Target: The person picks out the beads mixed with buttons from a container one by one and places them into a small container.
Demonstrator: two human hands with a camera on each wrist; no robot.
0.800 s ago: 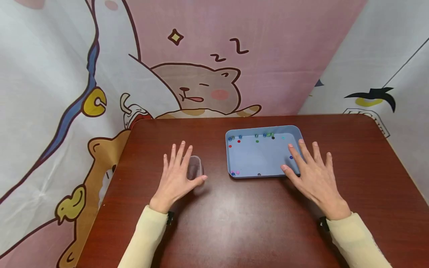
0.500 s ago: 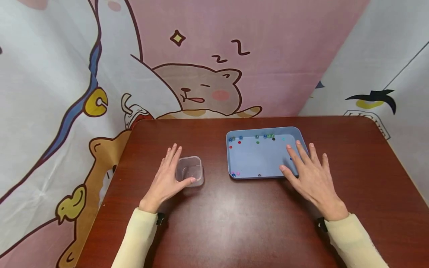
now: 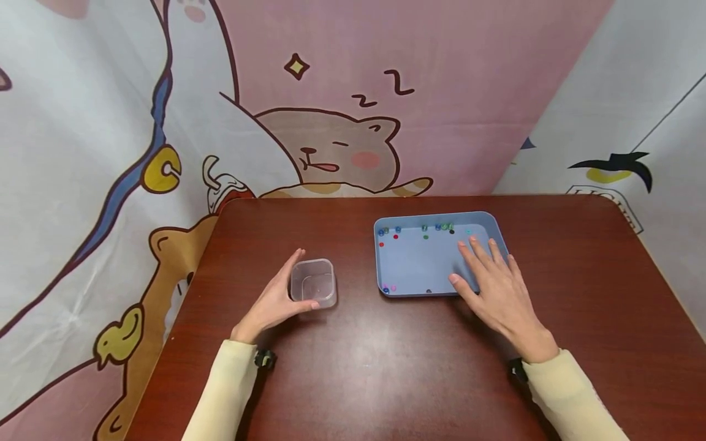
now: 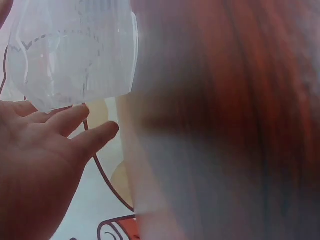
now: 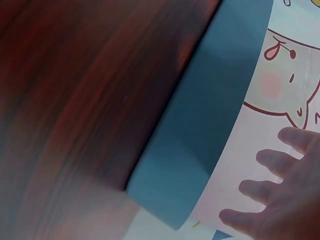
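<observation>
A small clear plastic container (image 3: 318, 283) stands on the table left of the middle. My left hand (image 3: 274, 301) is at its left side, thumb along the near side and fingers at the far left corner. In the left wrist view the fingers (image 4: 95, 140) extend fairly straight beside the container's wall. My right hand (image 3: 499, 300) is spread above the right part of a shallow blue tray (image 3: 413, 266), holding nothing. Several glass marbles (image 3: 444, 226) line the tray's far side, and small coloured pieces such as a red one (image 3: 395, 237) lie scattered in it.
The brown wooden table (image 3: 364, 380) carries the tray and container. A cartoon-printed curtain (image 3: 441, 122) hangs behind its far edge and along the left side. Tabletop separates the container from the tray.
My left hand has moved left, off from over the container, then closer round its left side. My right hand has shifted left, further over the tray. The view has tilted slightly.
</observation>
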